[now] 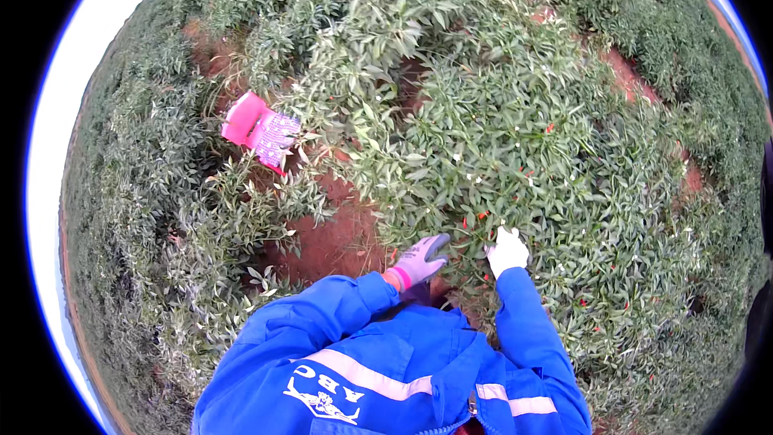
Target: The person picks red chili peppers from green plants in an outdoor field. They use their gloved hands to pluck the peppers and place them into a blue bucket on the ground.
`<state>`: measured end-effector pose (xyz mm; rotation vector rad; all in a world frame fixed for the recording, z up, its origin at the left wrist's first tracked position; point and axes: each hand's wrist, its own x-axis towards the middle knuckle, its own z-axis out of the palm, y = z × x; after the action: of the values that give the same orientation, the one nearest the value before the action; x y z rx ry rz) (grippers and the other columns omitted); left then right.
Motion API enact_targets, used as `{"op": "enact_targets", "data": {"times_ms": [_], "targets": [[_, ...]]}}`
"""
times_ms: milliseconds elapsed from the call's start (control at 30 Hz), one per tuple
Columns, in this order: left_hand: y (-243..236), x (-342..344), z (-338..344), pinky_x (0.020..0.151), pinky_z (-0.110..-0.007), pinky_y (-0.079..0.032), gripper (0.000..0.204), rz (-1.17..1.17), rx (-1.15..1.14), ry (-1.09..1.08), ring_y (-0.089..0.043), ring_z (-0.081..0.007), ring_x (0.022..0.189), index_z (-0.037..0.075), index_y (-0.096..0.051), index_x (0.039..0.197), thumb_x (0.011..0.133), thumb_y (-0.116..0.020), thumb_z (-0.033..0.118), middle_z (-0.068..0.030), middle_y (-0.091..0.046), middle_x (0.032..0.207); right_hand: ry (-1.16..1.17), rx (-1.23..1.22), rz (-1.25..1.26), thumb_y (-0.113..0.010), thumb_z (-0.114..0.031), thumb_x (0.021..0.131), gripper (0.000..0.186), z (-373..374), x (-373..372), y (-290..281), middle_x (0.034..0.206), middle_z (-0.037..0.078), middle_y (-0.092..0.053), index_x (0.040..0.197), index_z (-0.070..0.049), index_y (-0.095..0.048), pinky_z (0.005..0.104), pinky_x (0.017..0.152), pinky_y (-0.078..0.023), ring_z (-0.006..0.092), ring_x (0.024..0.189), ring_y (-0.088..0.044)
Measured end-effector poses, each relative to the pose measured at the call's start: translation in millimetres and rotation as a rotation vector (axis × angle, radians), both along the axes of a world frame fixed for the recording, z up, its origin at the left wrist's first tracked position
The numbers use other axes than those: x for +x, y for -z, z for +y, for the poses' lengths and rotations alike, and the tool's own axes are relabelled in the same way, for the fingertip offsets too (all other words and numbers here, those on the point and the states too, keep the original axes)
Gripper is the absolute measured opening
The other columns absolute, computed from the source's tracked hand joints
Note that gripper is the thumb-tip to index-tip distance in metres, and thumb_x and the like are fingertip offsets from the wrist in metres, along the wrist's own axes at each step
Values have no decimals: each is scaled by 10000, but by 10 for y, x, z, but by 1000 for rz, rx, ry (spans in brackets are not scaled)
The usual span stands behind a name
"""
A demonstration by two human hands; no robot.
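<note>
My left hand, in a lilac glove with a pink cuff, is held beside a chili pepper bush. Its thumb and fingers are apart, and I see nothing in them. My right hand, in a white glove, reaches into the leaves just to the right. Its fingers look curled together, with the tips at the foliage; whatever they may hold is hidden. Small red chili peppers show among the leaves right above my hands. Another red chili pepper shows higher in the bush.
A bright pink object with a purple-and-white patterned part lies among plants on the left; its kind is unclear. Reddish bare soil shows left of my hands. Dense green bushes spread all around, with another soil strip at the upper right.
</note>
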<state>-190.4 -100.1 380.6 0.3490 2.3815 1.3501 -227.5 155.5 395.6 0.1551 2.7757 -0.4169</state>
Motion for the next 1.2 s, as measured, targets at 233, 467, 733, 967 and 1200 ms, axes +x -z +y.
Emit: {"op": "enact_targets", "data": {"times_ms": [233, 467, 733, 967, 1200], "targets": [[180, -180, 211, 1054, -425, -396, 696, -116, -103, 167, -488, -359, 1261, 137, -392, 1471, 865, -599, 409, -179, -498, 1373, -37, 65, 99, -681, -229, 801, 298, 8, -36, 134, 974, 212, -647, 997, -25, -587, 476, 807, -522, 392, 907, -656], [-229, -561, 86, 1043, -427, -400, 657, -213, -102, 178, -498, -358, 1244, 131, -418, 1456, 878, -581, 399, -185, -517, 1350, 197, -156, 260, -606, -235, 863, 286, 395, -223, 906, 982, 233, -629, 999, 16, -593, 469, 782, -500, 397, 873, -623], [-220, -718, 124, 1060, -403, -400, 622, -216, -78, 182, -517, -335, 1249, 110, -459, 1422, 871, -602, 363, -172, -547, 1343, 430, -780, -42, -680, -40, 761, 170, 369, -254, 856, 833, 109, -691, 918, 22, -664, 333, 696, -506, 181, 753, -642], [190, -726, 110, 1042, -361, -443, 573, -276, 167, 63, -557, -274, 1236, 34, -432, 1425, 894, -600, 166, -170, -538, 1365, 642, -1126, -175, -595, -127, 845, 229, 253, -219, 418, 729, 20, -644, 1007, -4, -700, 259, 588, -440, 113, 627, -566], [84, -774, 193, 999, -387, -468, 555, -320, 174, 67, -579, -298, 1193, 44, -463, 1403, 888, -614, 187, -180, -559, 1312, 824, -1206, 12, -597, -121, 907, 311, 166, -44, 454, 730, 48, -645, 1164, 53, -620, 248, 570, -450, 94, 581, -541]]}}
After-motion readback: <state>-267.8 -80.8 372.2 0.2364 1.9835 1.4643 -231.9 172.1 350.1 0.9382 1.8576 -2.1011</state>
